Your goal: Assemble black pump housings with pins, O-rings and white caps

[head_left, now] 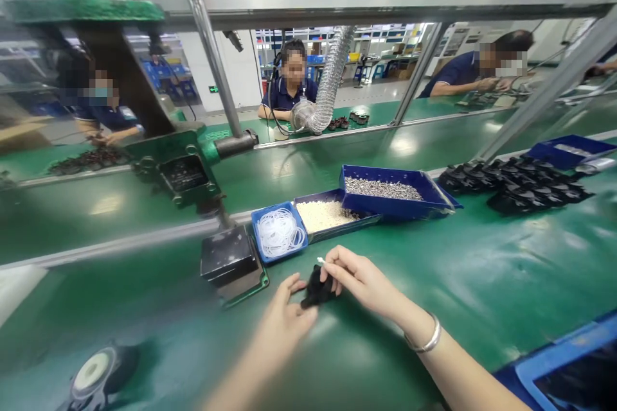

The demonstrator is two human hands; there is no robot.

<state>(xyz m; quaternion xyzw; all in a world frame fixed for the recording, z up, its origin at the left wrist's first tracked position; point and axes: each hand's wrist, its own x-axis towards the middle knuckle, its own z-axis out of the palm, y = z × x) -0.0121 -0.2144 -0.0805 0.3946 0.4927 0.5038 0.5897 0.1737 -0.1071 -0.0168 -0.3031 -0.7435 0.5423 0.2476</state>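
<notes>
One black part [319, 289], lower centre of frame; left hand [289, 316] brackets its side, likely steadying, grip unclear; right hand's [354, 275] fingers pinch small white piece [321, 261] above; blue bins [395, 207] beyond, presumably for short reach.

From head height, the camera looks forward and down past the nearby left hand [290, 313] and right hand [357, 276], across a green workbench [472, 276].

Green worktop [482, 263] beneath a small blue tray [286, 253], a bin [344, 228] of pale pieces [321, 215] and clustered black parts [537, 196].
</notes>
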